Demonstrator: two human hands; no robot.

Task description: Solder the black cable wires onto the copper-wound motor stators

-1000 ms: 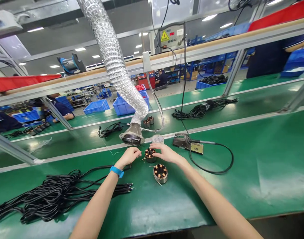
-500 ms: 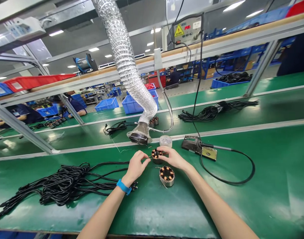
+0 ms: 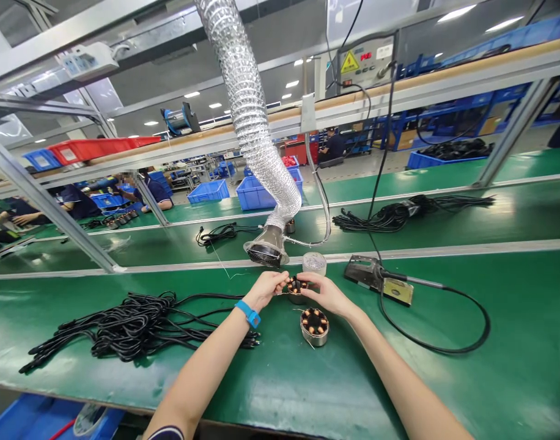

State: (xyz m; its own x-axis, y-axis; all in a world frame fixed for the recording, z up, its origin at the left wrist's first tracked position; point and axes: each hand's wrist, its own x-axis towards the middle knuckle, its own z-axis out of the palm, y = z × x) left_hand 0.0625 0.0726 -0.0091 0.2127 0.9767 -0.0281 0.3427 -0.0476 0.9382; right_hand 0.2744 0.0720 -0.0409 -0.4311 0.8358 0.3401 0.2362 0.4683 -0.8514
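Note:
A motor stator [image 3: 298,286] with copper windings around a dark core rests on the green bench, partly covered by my fingers. My right hand [image 3: 328,294] grips it from the right, thumb in front and fingers over the far rim. At its left edge, my left hand [image 3: 267,288] is pinched closed on what looks like a thin lead wire; the fingertips hide most of it. Nearer to me lies a second stator [image 3: 315,327], standing face up with thin wire ends sticking out. Just behind the hands is a round whitish container [image 3: 314,264].
A fume extraction nozzle [image 3: 267,245] hangs low behind my left hand. To the right, a soldering iron stand [image 3: 365,273] holds an iron with a looping cable [image 3: 484,333]. Black cables [image 3: 128,327] lie heaped at left. Co-workers [image 3: 158,192] sit across the bench.
The view has swung somewhat left. My left hand has moved closer to the stator's rim, its fingers now drawn tighter together. My right hand keeps its hold on the stator.

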